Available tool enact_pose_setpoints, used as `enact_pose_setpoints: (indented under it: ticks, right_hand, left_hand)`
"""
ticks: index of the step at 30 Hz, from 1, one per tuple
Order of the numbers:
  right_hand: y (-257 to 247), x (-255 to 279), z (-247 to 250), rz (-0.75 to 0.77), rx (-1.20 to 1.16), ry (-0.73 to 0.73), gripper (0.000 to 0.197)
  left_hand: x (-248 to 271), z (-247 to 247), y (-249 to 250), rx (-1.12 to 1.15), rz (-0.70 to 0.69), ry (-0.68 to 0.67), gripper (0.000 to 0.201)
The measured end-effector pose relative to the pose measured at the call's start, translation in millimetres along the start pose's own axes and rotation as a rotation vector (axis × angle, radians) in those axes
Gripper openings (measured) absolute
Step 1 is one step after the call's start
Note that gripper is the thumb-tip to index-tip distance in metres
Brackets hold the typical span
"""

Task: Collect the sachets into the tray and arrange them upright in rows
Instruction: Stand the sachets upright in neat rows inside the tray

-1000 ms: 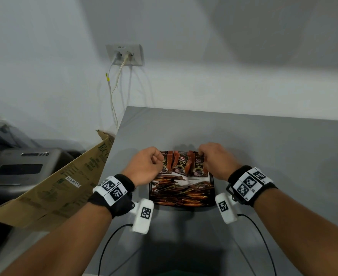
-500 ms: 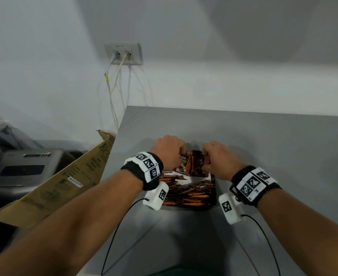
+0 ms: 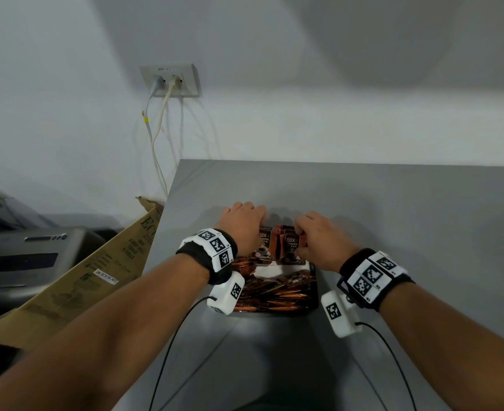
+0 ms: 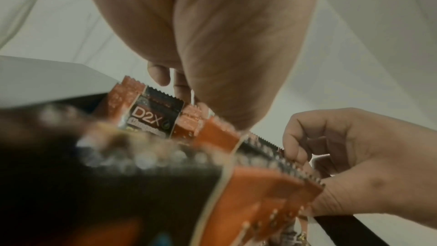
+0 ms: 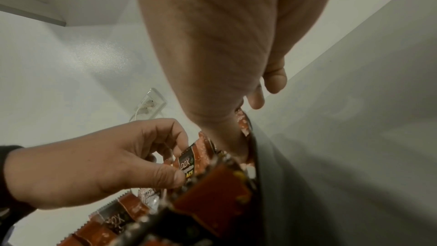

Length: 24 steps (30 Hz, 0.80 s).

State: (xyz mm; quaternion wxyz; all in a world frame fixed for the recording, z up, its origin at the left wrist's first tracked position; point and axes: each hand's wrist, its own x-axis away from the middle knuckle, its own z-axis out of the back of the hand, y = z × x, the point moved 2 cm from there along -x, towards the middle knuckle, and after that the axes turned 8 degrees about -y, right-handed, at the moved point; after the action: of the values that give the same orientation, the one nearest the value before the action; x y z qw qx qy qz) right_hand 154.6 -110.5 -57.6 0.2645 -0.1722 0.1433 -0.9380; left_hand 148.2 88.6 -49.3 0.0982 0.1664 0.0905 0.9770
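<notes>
A black tray (image 3: 314,287) sits on the grey table, full of orange and black D2X sachets. Most sachets (image 3: 274,293) lie flat in the near part. A short row of upright sachets (image 3: 278,247) stands at the tray's far end. My left hand (image 3: 255,229) reaches over the row's left end, and the right wrist view shows the left hand (image 5: 176,164) pinching a sachet (image 5: 189,162) between thumb and fingers. My right hand (image 3: 300,239) grips the row's right end, its fingers (image 4: 294,149) curled over the sachet tops. The fingertips behind the row are hidden.
The table's left edge runs close to the tray; beyond it stand an open cardboard box (image 3: 96,271) and a grey printer (image 3: 22,259). A wall socket (image 3: 170,81) with hanging cables is behind. Grey tabletop (image 3: 408,221) extends to the right and behind the tray.
My left hand has moved forward and right from the tray's left side onto the upright row. Both hands have drawn closer together, squeezing the upright sachets into a narrower bunch.
</notes>
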Motion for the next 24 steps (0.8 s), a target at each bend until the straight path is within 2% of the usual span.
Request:
enact_pose_setpoints:
  ticks: [5,8,10,13,16,19,24]
  right_hand:
    - [-2.5,4.7,5.5,0.019,0.012,0.033,0.035]
    - [-5.0,7.8,11.5,0.048,0.003,0.062,0.03]
    - [-9.8,10.1,16.5,0.086,-0.013,0.057,0.023]
    - [-23.5,13.2,22.0,0.153,-0.087,-0.035,0.017]
    - [-47.6,15.6,24.4,0.186,-0.121,-0.185,0.027]
    - [-73.4,10.8,22.6,0.211,-0.05,-0.275,0.034]
    - [-89.6,-4.4,6.2,0.182,-0.026,-0.381,0.03]
  left_hand:
    - [13.0,9.2,-2.3,0.123,0.02,0.006,0.038]
    - [29.4,23.5,-6.5,0.251,0.013,-0.009,0.028]
    - [43.7,32.1,-9.4,0.378,0.006,-0.08,0.024]
    - [65.9,35.8,-12.8,0.421,-0.025,-0.244,0.029]
    - [81.7,26.2,-18.1,0.323,-0.049,-0.337,0.042]
    - [90.8,13.1,-23.5,0.312,-0.034,-0.338,0.05]
    - [98.3,4.4,-25.7,0.382,-0.042,-0.272,0.048]
